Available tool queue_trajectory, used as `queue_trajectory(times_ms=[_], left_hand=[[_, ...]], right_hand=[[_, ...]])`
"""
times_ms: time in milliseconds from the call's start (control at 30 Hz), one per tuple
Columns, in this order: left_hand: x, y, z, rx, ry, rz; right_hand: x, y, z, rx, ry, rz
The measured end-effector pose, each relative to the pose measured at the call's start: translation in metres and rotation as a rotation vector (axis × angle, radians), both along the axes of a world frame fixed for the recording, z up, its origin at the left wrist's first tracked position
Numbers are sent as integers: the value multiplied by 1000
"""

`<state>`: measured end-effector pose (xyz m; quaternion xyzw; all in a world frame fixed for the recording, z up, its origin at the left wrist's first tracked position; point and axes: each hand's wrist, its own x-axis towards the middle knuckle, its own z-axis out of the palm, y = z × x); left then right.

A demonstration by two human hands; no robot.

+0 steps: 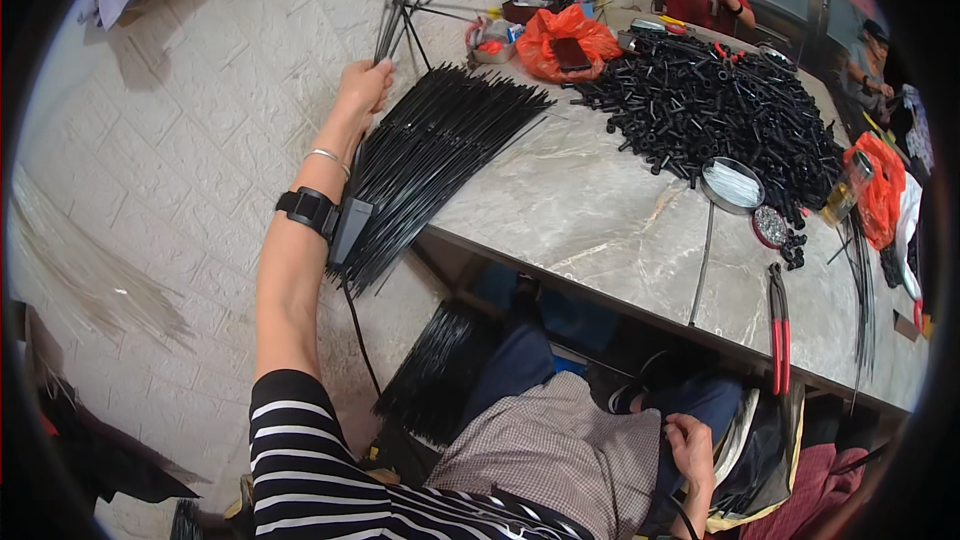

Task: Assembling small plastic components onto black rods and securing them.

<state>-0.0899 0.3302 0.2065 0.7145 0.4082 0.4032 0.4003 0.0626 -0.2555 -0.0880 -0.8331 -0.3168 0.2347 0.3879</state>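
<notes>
Clearly, L hand (366, 88) is wrapped round black rods (388, 32) past the table (560, 200)'s left edge, prob. for elbow room; R hand (690, 448)'s half-curled by checked cloth (550, 430), can't tell if pinching.

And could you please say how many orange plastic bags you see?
2: one bag toward the table's far left, another bag at its right; more may be hidden.
</notes>
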Motion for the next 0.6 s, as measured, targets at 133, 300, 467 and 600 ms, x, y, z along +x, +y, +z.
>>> queue_trajectory(times_ms=[133,300,467,600], left_hand=[[27,-56,6,-238,-193,-370],[64,-185,-48,-394,-447,-632],[93,-311,-107,-544,-695,-777],[96,-366,-140,-518,-654,-798]], right_hand=[[17,-2,33,129,50,-35],[24,54,124,451,99,6],[-8,96,162,618,211,168],[-31,93,148,689,388,147]])
